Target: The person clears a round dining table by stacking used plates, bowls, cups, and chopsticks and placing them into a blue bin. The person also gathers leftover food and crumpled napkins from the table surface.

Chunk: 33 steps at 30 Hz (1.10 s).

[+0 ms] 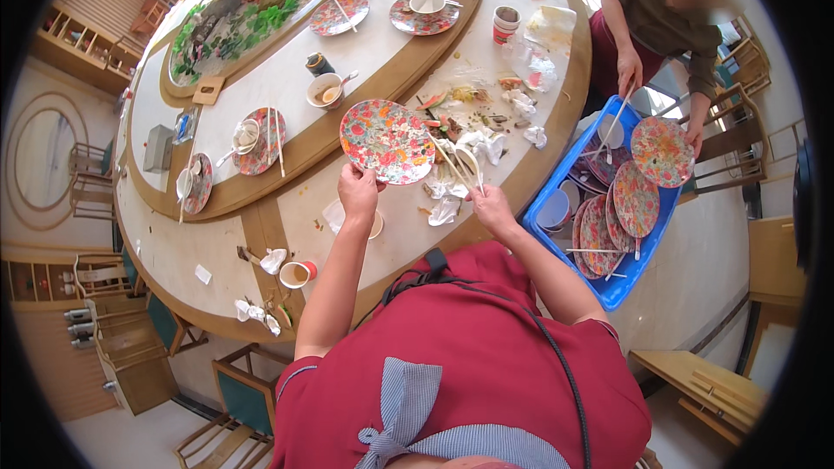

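My left hand (359,190) grips the near edge of a floral plate (388,142), tilted above the round table (313,208). In my right hand (492,208) are chopsticks (451,166) and a pale spoon (470,163), their far ends by the plate's right edge. Crumpled tissues (482,143) and food scraps (472,94) lie on the tabletop just beyond. To my right, a blue plastic tub (535,203) holds several floral plates (635,198), white bowls (554,208) and chopsticks. A co-worker's hands (629,68) hold a utensil and another floral plate (662,152) over it.
On the wooden turntable ring stand floral plates (339,15), a bowl with a spoon (324,91) and a grey box (158,148). A paper cup (297,274) lies tipped near the table's edge. Chairs (244,397) stand around; the co-worker (658,19) is at the right.
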Motion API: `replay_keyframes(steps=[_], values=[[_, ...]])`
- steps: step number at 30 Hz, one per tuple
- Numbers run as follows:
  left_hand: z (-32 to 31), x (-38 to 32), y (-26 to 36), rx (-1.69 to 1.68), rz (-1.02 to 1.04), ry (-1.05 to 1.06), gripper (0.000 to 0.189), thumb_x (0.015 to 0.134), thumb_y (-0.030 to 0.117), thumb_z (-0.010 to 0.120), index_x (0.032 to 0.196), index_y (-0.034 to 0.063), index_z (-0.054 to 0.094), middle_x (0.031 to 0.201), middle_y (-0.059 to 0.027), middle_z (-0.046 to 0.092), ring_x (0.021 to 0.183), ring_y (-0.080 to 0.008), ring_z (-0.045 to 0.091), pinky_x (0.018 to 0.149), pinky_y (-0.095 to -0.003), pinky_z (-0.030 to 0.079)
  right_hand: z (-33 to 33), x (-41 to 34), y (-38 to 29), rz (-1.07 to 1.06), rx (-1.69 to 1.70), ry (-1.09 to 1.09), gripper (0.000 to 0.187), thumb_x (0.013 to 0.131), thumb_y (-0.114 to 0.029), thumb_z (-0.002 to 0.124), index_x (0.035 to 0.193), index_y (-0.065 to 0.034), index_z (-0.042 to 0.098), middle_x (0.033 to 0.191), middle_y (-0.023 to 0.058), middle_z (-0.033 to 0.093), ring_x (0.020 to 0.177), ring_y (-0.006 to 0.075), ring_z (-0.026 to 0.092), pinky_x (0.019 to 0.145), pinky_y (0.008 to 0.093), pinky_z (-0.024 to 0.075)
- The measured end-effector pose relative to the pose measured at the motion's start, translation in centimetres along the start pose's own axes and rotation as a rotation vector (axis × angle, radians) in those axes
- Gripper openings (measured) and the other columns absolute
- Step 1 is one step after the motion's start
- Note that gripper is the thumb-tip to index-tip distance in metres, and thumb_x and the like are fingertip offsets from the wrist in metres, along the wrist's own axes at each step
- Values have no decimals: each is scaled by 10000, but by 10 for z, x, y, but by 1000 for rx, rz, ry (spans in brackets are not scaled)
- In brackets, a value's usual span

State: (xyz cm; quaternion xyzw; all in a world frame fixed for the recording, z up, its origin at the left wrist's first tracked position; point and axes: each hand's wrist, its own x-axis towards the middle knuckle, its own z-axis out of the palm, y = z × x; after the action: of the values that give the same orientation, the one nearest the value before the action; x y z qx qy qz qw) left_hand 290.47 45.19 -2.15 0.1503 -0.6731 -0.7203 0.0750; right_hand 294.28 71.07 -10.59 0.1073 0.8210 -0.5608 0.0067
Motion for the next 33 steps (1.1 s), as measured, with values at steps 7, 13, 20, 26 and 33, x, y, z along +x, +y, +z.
replay_keyframes(steps=[7,13,20,26,33], values=[[11,-8,2,-5,48,-52,131,866,21,543,979,-41,519,871,-111,652,667,-152,659,588,-271,578,-13,-12,-3,-71,-168,-40,333,902,-283,514,780,-20,678,635,123,578,651,255,576,645,389,454],[6,-15,8,3,19,-65,141,869,20,525,992,-49,528,880,-114,647,684,-173,667,602,-285,592,-23,-1,-17,303,335,-49,351,916,-380,562,836,-48,647,676,97,629,475,166,514,438,316,409],[28,-48,42,-64,-109,-388,160,891,39,502,1035,-19,540,889,-104,661,723,-182,677,667,-303,597,-42,-25,-58,263,1105,-123,295,880,-319,673,851,-57,541,671,16,521,402,52,315,361,210,215],[75,-81,61,46,-150,-688,205,948,150,540,1095,9,516,940,-114,658,763,-189,685,673,-303,594,-96,-57,-47,91,1056,212,158,870,-114,632,746,-73,542,553,-30,464,358,46,333,336,231,202],[94,-91,65,151,-206,-994,363,1000,262,475,1277,28,458,1135,-155,637,875,-215,688,693,-286,565,-180,-100,2,-58,959,747,96,871,-98,641,802,-91,573,616,-44,527,434,20,419,360,198,300]])
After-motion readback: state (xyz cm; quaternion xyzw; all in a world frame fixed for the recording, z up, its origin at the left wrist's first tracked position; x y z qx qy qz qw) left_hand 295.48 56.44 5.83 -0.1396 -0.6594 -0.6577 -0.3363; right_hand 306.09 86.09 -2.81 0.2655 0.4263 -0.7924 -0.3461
